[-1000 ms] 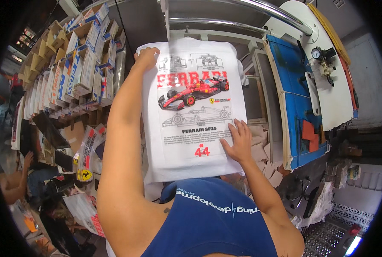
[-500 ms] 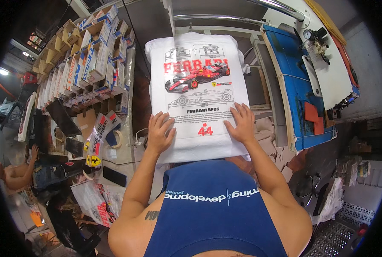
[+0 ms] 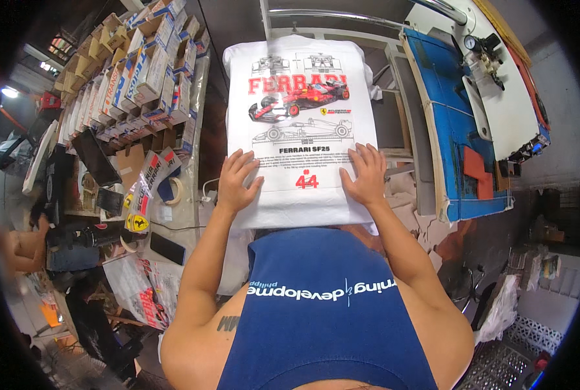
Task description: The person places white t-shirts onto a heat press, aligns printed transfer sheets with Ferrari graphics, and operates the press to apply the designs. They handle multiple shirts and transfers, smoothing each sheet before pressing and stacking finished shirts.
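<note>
A white T-shirt (image 3: 277, 207) lies spread flat over a board in front of me, its printed side up. The print has a red racing car (image 3: 303, 102), line drawings of cars and red and black lettering. My left hand (image 3: 239, 180) rests on the shirt's left edge, fingers spread and pointing away from me. On the right edge my right hand (image 3: 365, 174) lies likewise, palm down with fingers apart. Neither hand grips anything. The board's edges are hidden under the cloth.
Rows of cardboard boxes (image 3: 148, 75) stand at the left. Nearer are a tape roll (image 3: 177, 191), a phone (image 3: 167, 247) and a printed sheet (image 3: 134, 286). A blue panel (image 3: 439, 136) and a pressure gauge (image 3: 470, 43) are at the right. Another person's arm (image 3: 26, 250) shows far left.
The shirt and both hands appear slightly higher in the picture, and most of the surroundings shift a little as the view moves. Both hands stay flat on the shirt's sides.
</note>
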`<state>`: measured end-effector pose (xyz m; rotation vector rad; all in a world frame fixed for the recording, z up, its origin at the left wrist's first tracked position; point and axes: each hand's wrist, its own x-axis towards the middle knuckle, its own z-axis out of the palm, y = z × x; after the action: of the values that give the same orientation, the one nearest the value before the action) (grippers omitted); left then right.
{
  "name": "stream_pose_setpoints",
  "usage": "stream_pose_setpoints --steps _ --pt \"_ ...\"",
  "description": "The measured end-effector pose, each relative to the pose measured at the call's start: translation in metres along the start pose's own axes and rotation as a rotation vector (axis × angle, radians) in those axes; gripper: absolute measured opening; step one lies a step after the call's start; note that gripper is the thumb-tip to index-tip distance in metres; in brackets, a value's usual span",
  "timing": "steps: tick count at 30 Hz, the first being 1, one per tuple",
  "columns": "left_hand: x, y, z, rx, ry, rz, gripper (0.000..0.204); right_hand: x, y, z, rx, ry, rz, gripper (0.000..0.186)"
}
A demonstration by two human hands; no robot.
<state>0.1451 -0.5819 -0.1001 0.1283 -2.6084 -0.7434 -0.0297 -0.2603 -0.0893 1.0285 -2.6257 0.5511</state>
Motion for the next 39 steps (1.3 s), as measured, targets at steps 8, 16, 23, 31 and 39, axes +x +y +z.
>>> stream_pose_setpoints --steps 8,16,23,31,39 --pt "-0.0019 -0.0030 -0.0001 -0.005 0.009 0.019 0.039 -0.0008 0.0002 0.0036 0.097 0.009 0.004 0.048" --pt "-0.0024 -0.0019 -0.0010 -0.003 0.002 -0.002 0.039 -0.0004 0.0008 0.0036 0.141 -0.014 0.001 0.047" --pt "-0.0019 0.0004 -0.0012 0.027 0.018 0.018 0.040 -0.0006 0.0020 0.0042 0.154 0.027 -0.009 0.045" --pt "-0.0006 0.0021 -0.0011 0.003 0.003 0.009 0.041 0.0002 0.0011 -0.0009 0.128 0.045 -0.013 0.045" --pt "0.0011 0.0007 -0.0032 -0.025 0.005 0.005 0.040 0.0018 0.0022 0.0019 0.174 0.001 0.014 0.046"
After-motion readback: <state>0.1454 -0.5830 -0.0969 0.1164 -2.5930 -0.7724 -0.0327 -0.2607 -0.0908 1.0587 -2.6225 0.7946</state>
